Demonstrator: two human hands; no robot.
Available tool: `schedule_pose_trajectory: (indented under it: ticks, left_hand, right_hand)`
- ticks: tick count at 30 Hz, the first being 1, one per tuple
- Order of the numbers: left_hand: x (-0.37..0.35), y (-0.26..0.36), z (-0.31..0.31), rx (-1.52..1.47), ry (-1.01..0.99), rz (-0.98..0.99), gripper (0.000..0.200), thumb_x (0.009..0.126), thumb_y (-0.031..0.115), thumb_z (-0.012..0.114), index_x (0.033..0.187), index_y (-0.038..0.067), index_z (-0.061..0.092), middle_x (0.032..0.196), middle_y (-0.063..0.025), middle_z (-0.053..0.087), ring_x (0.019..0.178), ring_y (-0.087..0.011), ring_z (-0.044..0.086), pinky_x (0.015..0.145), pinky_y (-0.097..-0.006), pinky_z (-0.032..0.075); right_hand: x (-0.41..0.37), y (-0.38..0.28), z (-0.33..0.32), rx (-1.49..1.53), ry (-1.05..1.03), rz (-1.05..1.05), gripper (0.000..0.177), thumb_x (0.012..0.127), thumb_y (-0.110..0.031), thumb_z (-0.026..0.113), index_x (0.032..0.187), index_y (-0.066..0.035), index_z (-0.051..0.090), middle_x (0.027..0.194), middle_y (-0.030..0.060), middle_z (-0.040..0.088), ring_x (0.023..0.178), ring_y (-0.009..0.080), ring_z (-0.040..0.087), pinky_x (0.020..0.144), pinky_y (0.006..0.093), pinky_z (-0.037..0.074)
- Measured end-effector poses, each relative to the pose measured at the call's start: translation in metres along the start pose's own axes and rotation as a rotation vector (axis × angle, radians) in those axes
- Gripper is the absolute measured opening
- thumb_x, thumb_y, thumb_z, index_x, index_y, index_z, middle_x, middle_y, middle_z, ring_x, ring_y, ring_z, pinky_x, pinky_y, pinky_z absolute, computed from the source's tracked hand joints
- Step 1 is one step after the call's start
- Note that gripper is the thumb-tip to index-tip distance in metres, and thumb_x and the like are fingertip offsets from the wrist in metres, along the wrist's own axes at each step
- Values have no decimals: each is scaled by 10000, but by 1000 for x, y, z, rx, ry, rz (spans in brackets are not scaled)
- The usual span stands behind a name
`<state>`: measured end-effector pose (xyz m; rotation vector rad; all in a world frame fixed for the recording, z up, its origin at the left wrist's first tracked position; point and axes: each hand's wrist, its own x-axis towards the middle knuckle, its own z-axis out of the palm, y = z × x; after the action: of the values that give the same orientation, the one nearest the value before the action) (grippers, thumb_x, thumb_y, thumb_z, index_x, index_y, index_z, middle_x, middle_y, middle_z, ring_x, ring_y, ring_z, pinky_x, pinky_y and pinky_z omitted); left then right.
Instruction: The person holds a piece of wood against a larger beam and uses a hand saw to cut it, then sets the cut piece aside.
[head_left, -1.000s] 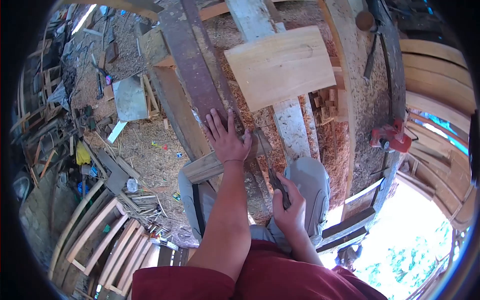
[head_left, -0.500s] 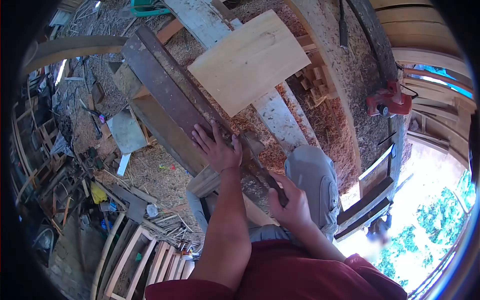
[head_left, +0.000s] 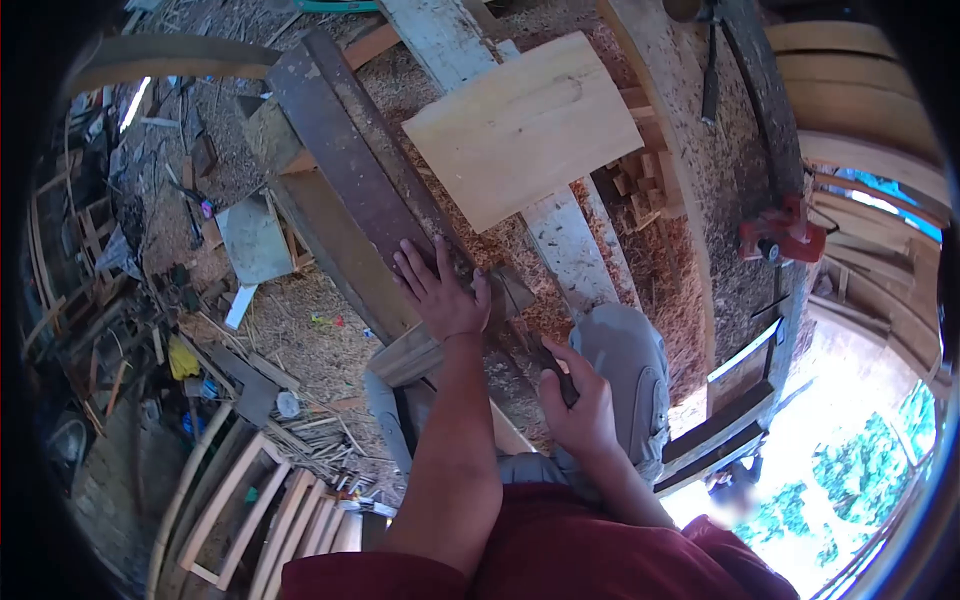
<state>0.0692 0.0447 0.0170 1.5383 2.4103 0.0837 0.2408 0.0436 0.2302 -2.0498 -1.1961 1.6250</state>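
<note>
Wood block (head_left: 408,356) lay crosswise on the brown plank (head_left: 345,150), its near end between the knees, its far end just beyond the left thumb. Change over the last half second: the right hand (head_left: 580,405) had drawn back slightly from the left hand (head_left: 445,300), bringing the saw (head_left: 536,342) with it; the gap between the hands looked a little wider. My read: part of a stroke, same setup. Rest of the scene shifted together, so I'd put that down to the head turning.

Left hand: palm down, fingers spread and nearly straight, thumb out to the side. It rested across the block and the plank, gripping nothing; looked like it was bearing down to steady the block, though pressure couldn't be confirmed.

Right hand: fingers wrapped round the saw's dark handle (head_left: 567,390), beside the right knee (head_left: 620,345). Blade ran forward from the fist to the block's far end, just beside the left thumb. Saw seen nearly edge-on; teeth and depth of any cut too small to tell.

Around them: pale board (head_left: 525,130) ahead of the hands, lying over a white-painted plank (head_left: 565,245); red power tool (head_left: 783,235) well off to the right.
</note>
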Motion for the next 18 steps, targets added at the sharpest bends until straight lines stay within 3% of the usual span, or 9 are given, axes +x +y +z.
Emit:
schedule_pose_trajectory:
  ticks: [3, 6, 9, 12, 15, 18]
  left_hand:
    - [-2, -1, -1, -12, -21, -12, 820, 941, 510, 664, 1675, 203, 464, 1833, -235, 158, 1700, -448, 125, 1363, -617, 98]
    - [0, 0, -2, -41, -17, -29, 822, 920, 492, 677, 1660, 195, 478, 1831, -236, 165, 1702, -441, 122, 1365, -617, 92]
    - [-5, 0, -7, -69, -25, -52, 823, 908, 479, 687, 1651, 190, 486, 1829, -237, 173, 1703, -435, 122, 1367, -614, 88]
    - [0, 0, -5, -70, -9, -40, 825, 902, 470, 692, 1650, 188, 487, 1829, -237, 173, 1704, -433, 120, 1369, -609, 84]
    - [0, 0, -3, -74, 0, -26, 820, 905, 466, 690, 1649, 185, 490, 1829, -238, 169, 1704, -432, 118, 1370, -606, 83]
    - [-1, 2, -2, -63, 6, -31, 810, 913, 466, 683, 1647, 183, 491, 1828, -241, 171, 1704, -432, 117, 1370, -606, 84]
  right_hand:
    - [0, 20, -2, -66, 4, -122, 385, 1031, -60, 654, 1402, 38, 687, 1054, 153, 787, 931, 151, 732, 855, 316, 571]
    - [4, 7, -10, -39, -77, 98, 384, 1032, -41, 645, 1403, 46, 685, 1080, 157, 788, 955, 147, 728, 873, 316, 574]
    - [6, 17, 4, -151, 8, -150, 384, 1033, -32, 637, 1407, 43, 684, 1119, 176, 788, 985, 149, 733, 896, 320, 576]
    - [-12, 9, -3, -114, -14, -104, 384, 1036, -44, 639, 1409, 35, 687, 1142, 189, 789, 1021, 165, 742, 918, 328, 576]
    - [-5, 16, -7, -114, -3, -53, 420, 1002, -129, 702, 1405, -9, 694, 919, 177, 781, 743, 189, 770, 700, 343, 583]
    - [-2, 15, 0, -146, -3, -62, 422, 1002, -125, 699, 1410, -18, 692, 943, 195, 782, 781, 204, 789, 719, 360, 597]
